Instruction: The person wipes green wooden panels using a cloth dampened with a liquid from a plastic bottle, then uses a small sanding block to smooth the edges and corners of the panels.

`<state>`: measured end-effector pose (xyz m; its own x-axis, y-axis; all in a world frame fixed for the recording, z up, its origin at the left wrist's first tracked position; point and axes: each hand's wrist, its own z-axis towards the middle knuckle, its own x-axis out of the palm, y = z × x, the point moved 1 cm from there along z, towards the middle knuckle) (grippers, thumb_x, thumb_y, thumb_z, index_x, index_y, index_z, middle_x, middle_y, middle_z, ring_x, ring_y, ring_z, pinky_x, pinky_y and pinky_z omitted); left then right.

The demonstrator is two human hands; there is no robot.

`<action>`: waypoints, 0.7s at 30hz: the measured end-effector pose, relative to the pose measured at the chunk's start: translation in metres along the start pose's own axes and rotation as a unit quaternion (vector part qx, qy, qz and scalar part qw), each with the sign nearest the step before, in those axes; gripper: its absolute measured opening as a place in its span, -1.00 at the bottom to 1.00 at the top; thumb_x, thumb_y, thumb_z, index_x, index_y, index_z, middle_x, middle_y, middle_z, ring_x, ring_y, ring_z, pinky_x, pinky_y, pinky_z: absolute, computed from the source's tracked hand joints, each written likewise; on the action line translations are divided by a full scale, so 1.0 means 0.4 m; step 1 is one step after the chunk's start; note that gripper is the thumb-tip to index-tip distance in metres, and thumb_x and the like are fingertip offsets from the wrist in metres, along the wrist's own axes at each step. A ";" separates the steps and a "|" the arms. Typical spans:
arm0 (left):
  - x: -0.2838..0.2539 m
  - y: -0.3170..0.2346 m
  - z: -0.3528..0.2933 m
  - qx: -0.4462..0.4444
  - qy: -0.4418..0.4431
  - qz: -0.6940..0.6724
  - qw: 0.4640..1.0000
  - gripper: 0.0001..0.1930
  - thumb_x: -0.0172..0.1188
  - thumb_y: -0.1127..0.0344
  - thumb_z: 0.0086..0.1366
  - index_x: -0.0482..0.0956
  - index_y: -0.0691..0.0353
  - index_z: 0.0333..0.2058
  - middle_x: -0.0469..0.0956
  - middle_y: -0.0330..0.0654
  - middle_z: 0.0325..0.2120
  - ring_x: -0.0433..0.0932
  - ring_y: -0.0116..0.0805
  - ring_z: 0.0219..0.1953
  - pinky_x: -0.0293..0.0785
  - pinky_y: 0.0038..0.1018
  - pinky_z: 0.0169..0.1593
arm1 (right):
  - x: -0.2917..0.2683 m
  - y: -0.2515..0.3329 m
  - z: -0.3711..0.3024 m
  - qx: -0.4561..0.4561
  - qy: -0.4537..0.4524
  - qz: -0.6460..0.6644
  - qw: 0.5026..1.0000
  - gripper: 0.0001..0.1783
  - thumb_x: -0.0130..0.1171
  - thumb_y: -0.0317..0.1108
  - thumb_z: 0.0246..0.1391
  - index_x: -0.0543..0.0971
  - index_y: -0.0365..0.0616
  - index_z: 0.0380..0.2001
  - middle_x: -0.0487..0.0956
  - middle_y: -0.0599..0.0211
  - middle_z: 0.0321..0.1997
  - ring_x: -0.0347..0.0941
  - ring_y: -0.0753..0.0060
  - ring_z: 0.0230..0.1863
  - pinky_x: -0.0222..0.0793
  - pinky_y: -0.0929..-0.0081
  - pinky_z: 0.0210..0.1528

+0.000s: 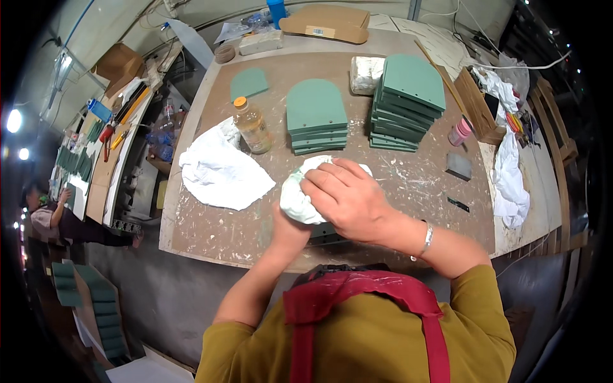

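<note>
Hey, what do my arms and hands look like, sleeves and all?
Your left sleeve and right sleeve are short and mustard yellow. Your left hand and right hand wear no gloves; a silvery bracelet sits on the right wrist.

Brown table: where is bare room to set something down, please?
Free: between the right green stack and gray block; the near left corner, below the spread cloth. Crowded: the middle, with the tall bottle, middle stack and held cloth.

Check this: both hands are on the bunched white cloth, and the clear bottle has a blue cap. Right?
Almost! The head view shows the clear bottle has an orange cap, not blue. The left hand and right hand are on the bunched white cloth.
</note>
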<state>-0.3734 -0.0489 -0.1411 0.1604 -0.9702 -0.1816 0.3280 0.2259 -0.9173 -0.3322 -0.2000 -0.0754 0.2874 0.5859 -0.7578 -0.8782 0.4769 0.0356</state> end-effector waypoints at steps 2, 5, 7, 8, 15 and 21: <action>-0.007 0.002 0.004 -0.028 0.007 0.007 1.000 -0.74 0.20 0.54 0.09 0.55 0.37 -0.19 0.62 -0.20 -0.35 0.57 -0.43 -0.27 0.49 -0.43 -0.16 | 0.007 -0.022 -0.013 -0.011 -0.025 0.062 0.998 -0.63 0.10 -0.39 -0.11 0.53 -0.17 -0.15 0.54 0.22 -0.04 0.47 0.19 0.00 0.38 0.22 0.07; -0.009 -0.013 0.016 -0.038 0.032 0.029 0.998 -0.79 0.25 0.54 0.11 0.62 0.35 -0.23 0.66 -0.13 -0.36 0.61 -0.43 -0.28 0.49 -0.50 -0.18 | 0.044 -0.084 -0.096 0.115 -0.037 0.230 0.966 -0.58 0.10 -0.51 -0.05 0.53 -0.16 -0.04 0.54 0.19 0.03 0.48 0.11 0.03 0.38 0.29 0.10; -0.013 -0.027 0.015 -0.024 0.044 0.043 0.998 -0.77 0.29 0.50 0.12 0.63 0.34 -0.20 0.67 -0.10 -0.33 0.63 -0.41 -0.27 0.50 -0.51 -0.14 | 0.044 -0.133 -0.159 0.238 0.005 0.354 0.904 -0.60 0.02 -0.53 0.06 0.52 -0.17 0.01 0.56 0.21 0.01 0.48 0.20 0.02 0.36 0.36 0.11; -0.013 -0.031 0.011 -0.023 0.047 0.044 0.998 -0.77 0.29 0.50 0.12 0.63 0.34 -0.20 0.67 -0.10 -0.33 0.63 -0.41 -0.27 0.50 -0.51 -0.14 | 0.040 -0.158 -0.186 0.299 0.036 0.402 0.865 -0.62 -0.02 -0.53 0.12 0.51 -0.17 0.03 0.57 0.24 0.00 0.49 0.28 0.01 0.35 0.40 0.12; -0.009 -0.045 0.003 -0.043 0.066 0.004 0.997 -0.78 0.27 0.54 0.15 0.62 0.37 -0.19 0.64 -0.22 -0.36 0.54 -0.55 -0.32 0.45 -0.60 -0.22 | -0.071 -0.135 -0.146 0.375 -0.085 0.431 0.816 -0.64 -0.01 -0.58 0.09 0.51 -0.20 -0.02 0.57 0.24 -0.07 0.51 0.43 -0.12 0.42 0.47 -0.07; 0.018 -0.012 0.020 -0.026 0.051 -0.002 0.998 -0.78 0.19 0.52 0.13 0.63 0.31 -0.20 0.67 -0.11 -0.31 0.61 -0.45 -0.23 0.48 -0.51 -0.16 | 0.018 -0.058 -0.118 0.094 -0.055 0.194 0.975 -0.47 0.12 -0.57 -0.12 0.51 -0.16 0.03 0.50 0.12 0.09 0.42 0.06 0.13 0.31 0.20 0.17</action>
<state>-0.3663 -0.0561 -0.1352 0.0625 -0.9758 -0.2097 0.2798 0.2188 -0.9348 -0.3278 -0.2377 -0.1124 -0.0033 0.8078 -0.5895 -0.8468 0.3113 0.4313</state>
